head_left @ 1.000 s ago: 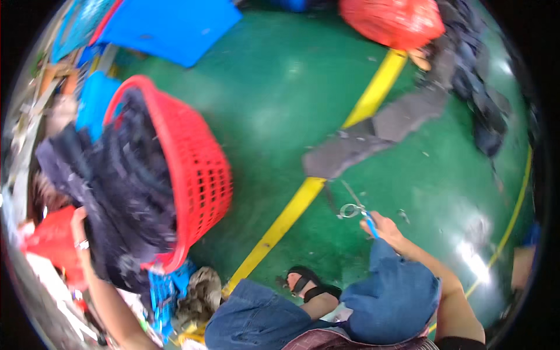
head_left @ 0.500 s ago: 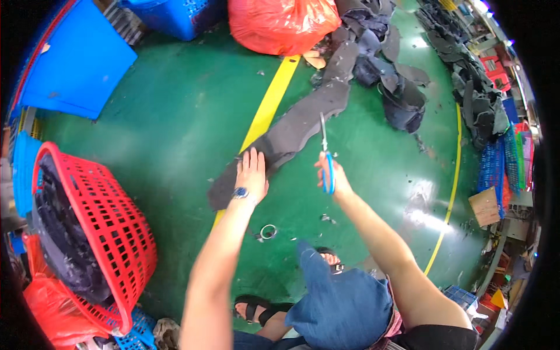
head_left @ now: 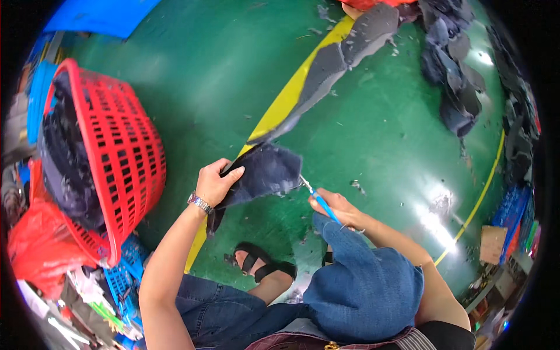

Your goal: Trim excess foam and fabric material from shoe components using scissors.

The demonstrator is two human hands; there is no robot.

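Note:
My left hand [head_left: 217,182] grips the folded-over near end of a long dark fabric strip [head_left: 269,170], thumb on top and fingers underneath. The strip runs from there up and to the right across the floor. In my right hand [head_left: 341,209] is a pair of scissors [head_left: 322,203] with blue handles. Its metal blades touch or nearly touch the right edge of the held fabric; whether they are cutting I cannot tell. Both forearms come in from below, with a metal-band watch [head_left: 200,202] on the left wrist.
At left a red plastic basket [head_left: 125,151] full of dark fabric lies tilted, beside a red bag [head_left: 44,230]. More dark scraps [head_left: 452,76] lie at the far right. A yellow line [head_left: 280,111] crosses the green floor. Blue denim [head_left: 364,286] covers part of the lower view.
The left hand has gone from lying flat on the strip to gripping its lifted, folded end. The scissors have come down and now point up-left at the fabric. The whole view has shifted.

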